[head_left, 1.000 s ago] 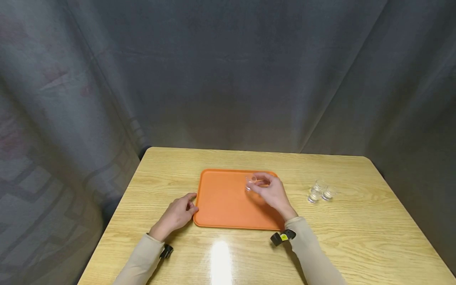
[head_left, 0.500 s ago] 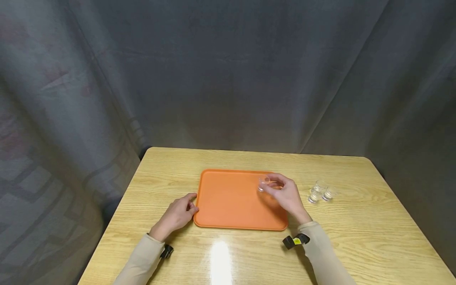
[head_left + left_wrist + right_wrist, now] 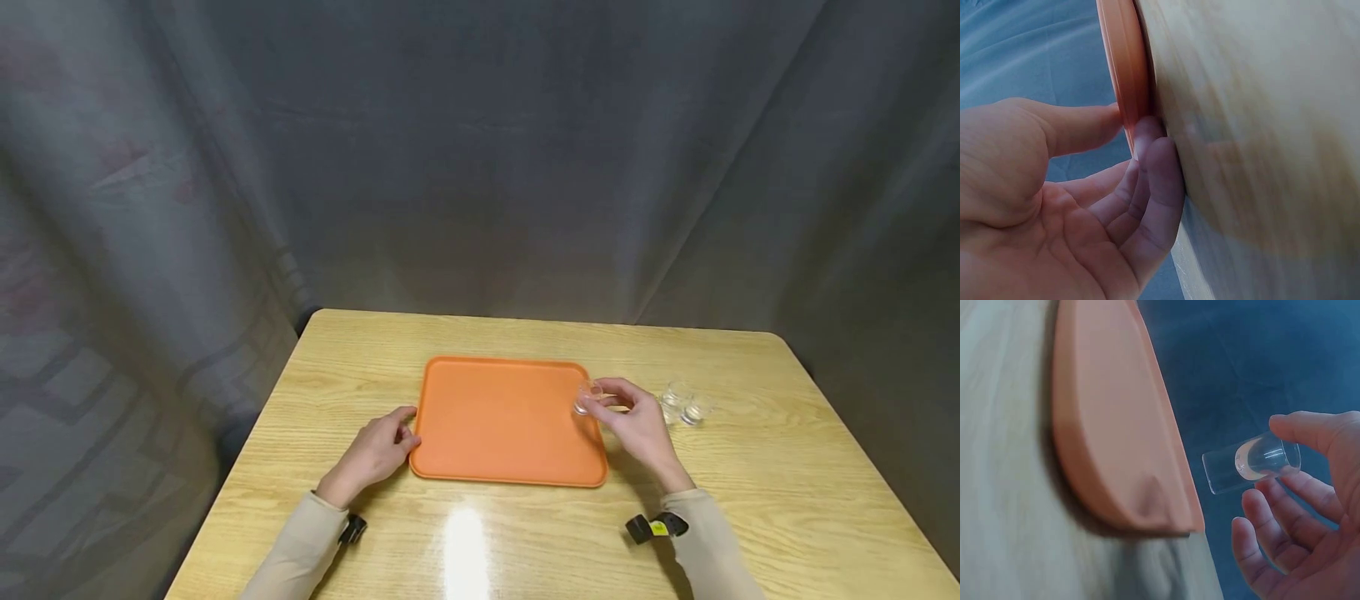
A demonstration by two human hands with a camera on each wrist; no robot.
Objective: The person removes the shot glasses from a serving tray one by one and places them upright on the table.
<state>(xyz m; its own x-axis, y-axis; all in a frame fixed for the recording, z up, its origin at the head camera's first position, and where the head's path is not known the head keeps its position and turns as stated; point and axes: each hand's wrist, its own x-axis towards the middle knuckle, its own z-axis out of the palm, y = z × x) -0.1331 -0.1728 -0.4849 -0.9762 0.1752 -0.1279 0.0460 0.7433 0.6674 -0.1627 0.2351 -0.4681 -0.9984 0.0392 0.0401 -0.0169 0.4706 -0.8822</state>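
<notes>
My right hand (image 3: 633, 421) pinches a small clear shot glass (image 3: 582, 402) over the right edge of an orange tray (image 3: 510, 425). In the right wrist view, thumb and fingers hold the shot glass (image 3: 1250, 461) near its rim, its thick base tipped toward the tray side (image 3: 1122, 425). The other fingers are loosely bent. At the tray's left edge, my left hand (image 3: 375, 450) grips the rim. The left wrist view has the thumb on the orange rim (image 3: 1124, 62), with curled fingertips (image 3: 1161, 156) low against it, close to the tabletop.
Several more clear shot glasses (image 3: 693, 410) stand together to the right of the tray, partly behind my right hand. The wooden table (image 3: 787, 467) ends at a dark grey curtain (image 3: 480, 167) at the back and sides. A bright reflection lies near the front.
My right hand has moved right with the shot glass, from over the tray's upper right part to its right edge. The left hand stays at the tray's rim.
</notes>
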